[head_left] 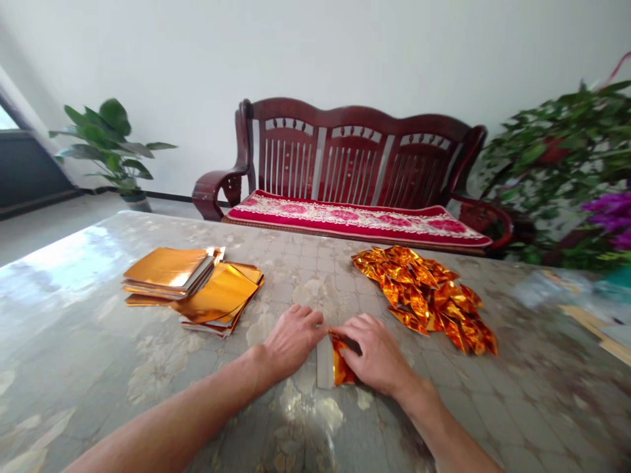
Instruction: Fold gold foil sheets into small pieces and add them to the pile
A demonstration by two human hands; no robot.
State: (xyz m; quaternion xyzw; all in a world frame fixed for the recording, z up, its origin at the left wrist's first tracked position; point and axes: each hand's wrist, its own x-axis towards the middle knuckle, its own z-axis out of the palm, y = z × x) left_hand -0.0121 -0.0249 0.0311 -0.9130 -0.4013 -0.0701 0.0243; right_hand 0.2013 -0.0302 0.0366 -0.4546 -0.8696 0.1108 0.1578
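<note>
A partly folded sheet of gold foil paper (344, 369) lies on the table between my hands, its grey back showing along the left strip and shiny orange-gold on the right. My left hand (296, 338) has its fingers bent and pressed together at the sheet's top left edge. From the other side my right hand (377, 351) grips the sheet, thumb on the foil and fingers at its far edge; the palm hides part of it. To the left sit stacks of flat gold foil sheets (167, 266). Beyond my right hand lies a heap of folded foil pieces (419, 286).
The table (197, 407) has a glossy patterned cover. At its right edge are a clear plastic bag (552, 286) and a tan flat strip (599, 332). Behind it stands a dark red wooden bench (352, 157) with a red cushion (355, 218). Plants (111, 144) flank it.
</note>
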